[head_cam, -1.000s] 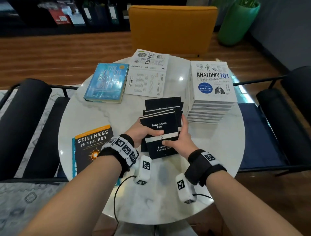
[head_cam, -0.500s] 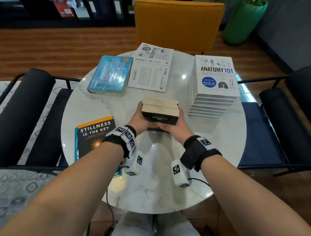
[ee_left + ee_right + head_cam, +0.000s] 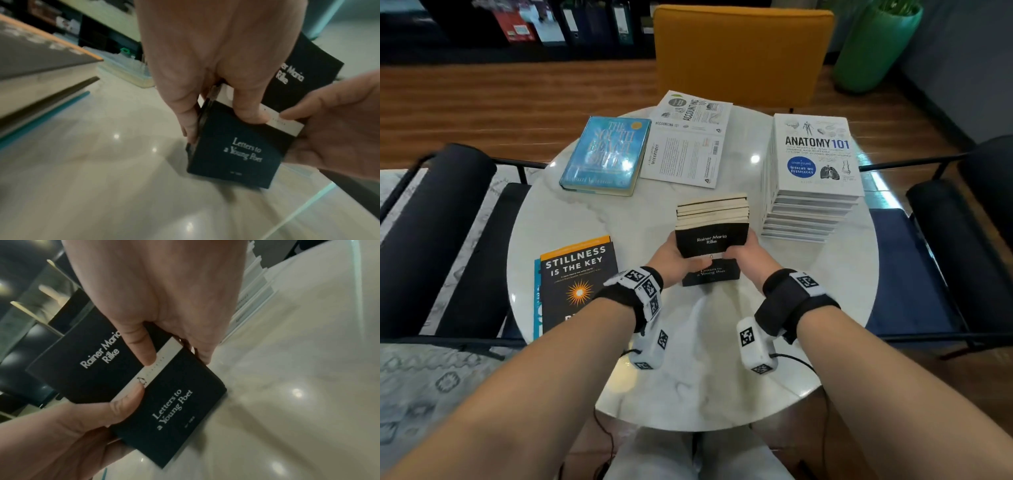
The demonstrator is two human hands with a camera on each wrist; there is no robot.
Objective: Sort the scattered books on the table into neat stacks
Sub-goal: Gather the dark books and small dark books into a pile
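Two hands clamp one bundle of small black paperbacks point(image 3: 711, 240) from either side: left hand point(image 3: 671, 262) and right hand point(image 3: 748, 258), thumbs pressed on the top cover, lower edge touching the white marble table point(image 3: 698, 387). Bundle tilted, long axis pointing away from the hands; about six copies, count uncertain. Left, nearer: orange-and-black book point(image 3: 577, 281). Right, beyond: one tall stack of white books point(image 3: 811, 178). Far left: one blue hardback point(image 3: 606, 154), one white open cover point(image 3: 688, 140).

Both your hands clasp one bundle.
Your left hand point(image 3: 674, 259) and right hand point(image 3: 747, 257) face each other, thumbs on top, fingers curled beneath, both forearms reaching forward, wrists banded.
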